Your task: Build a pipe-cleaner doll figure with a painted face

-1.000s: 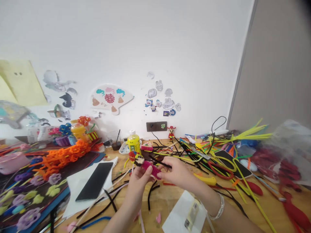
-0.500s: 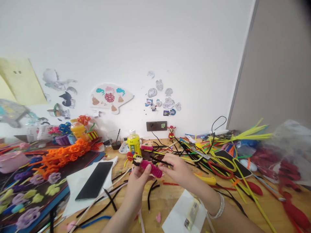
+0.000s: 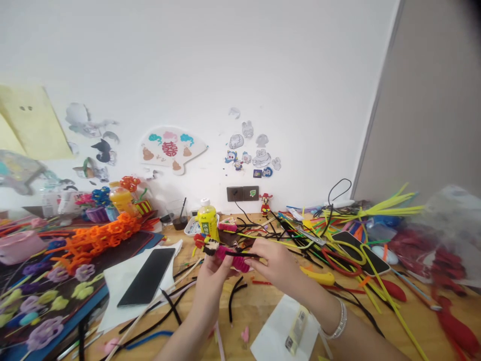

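Note:
My left hand (image 3: 211, 281) is closed around a small pipe-cleaner doll (image 3: 241, 264), thumb on its magenta body. The doll lies tilted, its black, white and red head pointing left and its body toward my right hand. In my right hand (image 3: 275, 261) the thumb and fingers pinch a black pipe cleaner (image 3: 243, 254). That strip lies along the doll's magenta body, its left part near my left thumb. My fingers partly hide the doll's middle. Just behind its head stands a bottle with a yellow label (image 3: 208, 220).
A black phone (image 3: 146, 277) rests on white paper at left. A glue stick (image 3: 296, 331) lies on paper in front. A yellow-handled tool (image 3: 318, 276) and piled pipe cleaners (image 3: 300, 235) are at right. A red-hatted figure (image 3: 265, 204) stands by the wall.
The black pipe cleaner has come down from above the doll and now lies across its magenta body. Both hands keep nearly the same place and grip.

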The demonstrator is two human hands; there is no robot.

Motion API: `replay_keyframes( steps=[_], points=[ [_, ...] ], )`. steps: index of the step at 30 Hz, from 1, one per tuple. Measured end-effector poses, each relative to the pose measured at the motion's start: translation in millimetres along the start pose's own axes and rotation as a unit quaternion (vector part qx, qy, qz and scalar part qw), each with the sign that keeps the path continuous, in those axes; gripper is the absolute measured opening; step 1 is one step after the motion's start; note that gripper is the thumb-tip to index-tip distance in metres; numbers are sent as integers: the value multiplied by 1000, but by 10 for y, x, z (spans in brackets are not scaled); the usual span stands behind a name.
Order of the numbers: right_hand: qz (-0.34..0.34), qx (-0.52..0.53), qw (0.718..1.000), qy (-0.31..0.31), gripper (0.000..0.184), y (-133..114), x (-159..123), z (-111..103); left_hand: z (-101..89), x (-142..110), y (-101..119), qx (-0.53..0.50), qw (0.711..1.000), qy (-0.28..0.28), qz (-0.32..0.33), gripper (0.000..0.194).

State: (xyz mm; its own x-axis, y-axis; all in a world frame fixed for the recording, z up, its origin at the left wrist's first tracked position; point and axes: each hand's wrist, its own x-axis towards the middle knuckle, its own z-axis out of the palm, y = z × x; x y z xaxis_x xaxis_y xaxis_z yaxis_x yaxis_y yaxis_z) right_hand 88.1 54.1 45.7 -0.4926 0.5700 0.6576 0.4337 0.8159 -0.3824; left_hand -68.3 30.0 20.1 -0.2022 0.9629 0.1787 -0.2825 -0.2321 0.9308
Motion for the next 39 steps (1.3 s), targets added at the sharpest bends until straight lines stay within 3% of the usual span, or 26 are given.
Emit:
replay_keyframes(
  steps=[5, 10, 15, 17, 19, 27, 33, 39],
  points=[
    [-3, -43, 999, 13, 13, -28, -12, 6, 17, -18, 26, 0, 1000, -12, -11, 30],
    [51, -33, 997, 41, 11, 24, 17, -10, 17, -19, 34, -23, 999, -29, -14, 29],
    [116, 5, 988, 99, 24, 193, 57, -93, 11, -11, 16, -44, 998, -50, -18, 34],
    [128, 27, 985, 108, 18, 216, 71, -131, 12, -18, 5, -51, 997, -60, -20, 39],
    [122, 58, 985, 108, 7, 184, 79, -155, 15, -26, -10, -56, 995, -73, -24, 42],
    [72, 125, 989, 41, 12, -190, 44, -67, 2, -50, -63, -10, 997, -75, -18, 32],
    [79, 128, 985, 79, 6, -238, 8, 106, -16, -58, -71, 42, 996, -76, 28, 32],
    [74, 36, 990, 113, 12, -254, -28, 162, 20, -98, -79, 65, 994, -74, 48, 38]
  ],
)
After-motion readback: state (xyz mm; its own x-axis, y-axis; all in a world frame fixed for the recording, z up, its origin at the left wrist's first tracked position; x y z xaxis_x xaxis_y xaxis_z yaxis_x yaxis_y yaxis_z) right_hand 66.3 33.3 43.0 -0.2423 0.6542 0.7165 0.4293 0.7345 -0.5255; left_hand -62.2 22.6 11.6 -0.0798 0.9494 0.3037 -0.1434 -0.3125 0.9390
